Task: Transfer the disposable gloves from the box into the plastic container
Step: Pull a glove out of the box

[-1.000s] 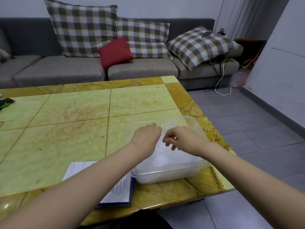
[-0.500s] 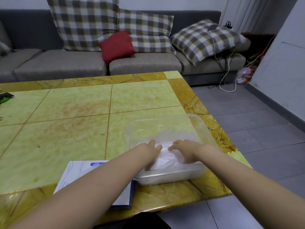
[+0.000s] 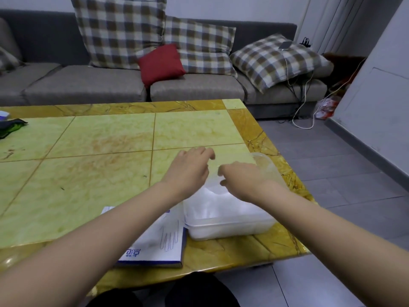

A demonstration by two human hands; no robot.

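Status: a white pile of disposable gloves [image 3: 221, 203] lies inside the plastic container [image 3: 230, 231], which stands at the near right corner of the table [image 3: 88, 173]. The box [image 3: 155, 247] lies flat just beside the container's left wall. We cannot see whether any gloves are left in it.

The left hand [image 3: 188, 171] and right hand [image 3: 241, 180] hover close together over the container, fingers curled. We cannot tell whether they pinch a clear glove or nothing.

We judge the transfer largely done. Left to do: check the box and settle the pile.
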